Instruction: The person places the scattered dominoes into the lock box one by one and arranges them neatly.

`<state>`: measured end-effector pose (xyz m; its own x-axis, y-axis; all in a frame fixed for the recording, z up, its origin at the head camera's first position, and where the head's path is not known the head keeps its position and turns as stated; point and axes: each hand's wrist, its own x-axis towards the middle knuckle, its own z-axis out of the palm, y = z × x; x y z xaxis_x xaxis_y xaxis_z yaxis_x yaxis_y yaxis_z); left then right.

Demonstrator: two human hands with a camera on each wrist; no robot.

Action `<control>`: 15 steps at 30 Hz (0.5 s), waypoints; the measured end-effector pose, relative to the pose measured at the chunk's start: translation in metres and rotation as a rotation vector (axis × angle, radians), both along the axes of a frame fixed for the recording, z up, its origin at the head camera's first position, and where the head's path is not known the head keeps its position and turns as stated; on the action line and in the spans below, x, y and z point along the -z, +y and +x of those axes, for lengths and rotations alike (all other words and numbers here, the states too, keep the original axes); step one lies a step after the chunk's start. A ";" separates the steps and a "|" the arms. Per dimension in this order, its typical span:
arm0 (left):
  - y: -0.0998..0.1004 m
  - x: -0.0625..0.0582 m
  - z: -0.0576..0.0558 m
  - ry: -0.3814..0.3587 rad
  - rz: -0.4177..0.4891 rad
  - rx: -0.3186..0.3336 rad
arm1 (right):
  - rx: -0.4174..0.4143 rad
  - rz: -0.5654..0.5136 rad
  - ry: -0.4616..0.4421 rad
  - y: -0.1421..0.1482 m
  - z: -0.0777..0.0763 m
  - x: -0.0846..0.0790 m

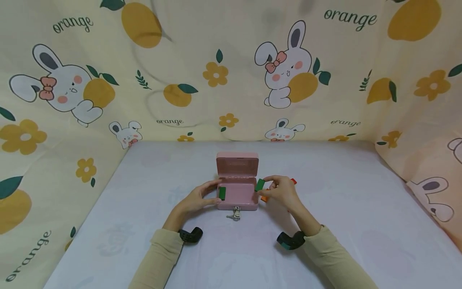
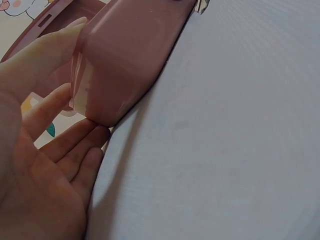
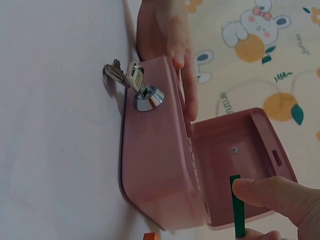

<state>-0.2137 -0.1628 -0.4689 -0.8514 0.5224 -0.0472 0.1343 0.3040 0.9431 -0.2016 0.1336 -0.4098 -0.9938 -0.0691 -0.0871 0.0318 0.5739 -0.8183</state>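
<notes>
A small pink cash box (image 1: pixel 238 207) stands on the table with its lid (image 1: pixel 237 165) raised at the back. My left hand (image 1: pixel 196 198) holds the box's left end, with the thumb at the front corner and fingers toward the back. Inside, against the left wall, is a green block (image 1: pixel 222 193). My right hand (image 1: pixel 283 192) pinches a second thin green block (image 3: pixel 238 206) between thumb and fingers, just over the box's right rim. Keys (image 3: pixel 125 75) hang from the round lock (image 3: pixel 149 99) on the front.
An orange block (image 1: pixel 265 196) lies right of the box, partly hidden by my right hand. Behind that hand a bit of a red block (image 1: pixel 294 181) shows. The white-covered table (image 1: pixel 159 164) meets a patterned curtain (image 1: pixel 202 48) at the back and sides.
</notes>
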 end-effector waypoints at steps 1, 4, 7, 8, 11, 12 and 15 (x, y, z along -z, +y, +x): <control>0.000 0.000 0.000 0.002 0.001 0.001 | -0.001 0.004 -0.001 -0.001 0.000 0.000; 0.000 0.001 0.000 0.003 0.006 0.001 | -0.013 0.007 0.002 -0.005 -0.002 0.000; 0.000 0.001 0.000 -0.001 0.006 -0.001 | -0.024 -0.008 0.006 -0.008 -0.004 0.000; 0.000 0.001 0.000 -0.003 0.008 -0.002 | -0.031 -0.018 0.008 -0.008 -0.004 0.000; 0.000 0.002 0.000 -0.006 0.011 -0.001 | -0.044 -0.030 0.014 -0.010 -0.005 0.001; 0.000 0.002 0.000 -0.006 0.013 0.000 | -0.051 -0.027 0.018 -0.010 -0.005 0.001; 0.000 0.002 0.000 -0.006 0.014 -0.002 | -0.062 -0.027 0.027 -0.011 -0.005 0.001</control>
<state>-0.2139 -0.1631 -0.4704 -0.8519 0.5217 -0.0447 0.1284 0.2908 0.9481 -0.2066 0.1222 -0.4108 -0.9896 -0.1323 -0.0571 -0.0256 0.5517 -0.8337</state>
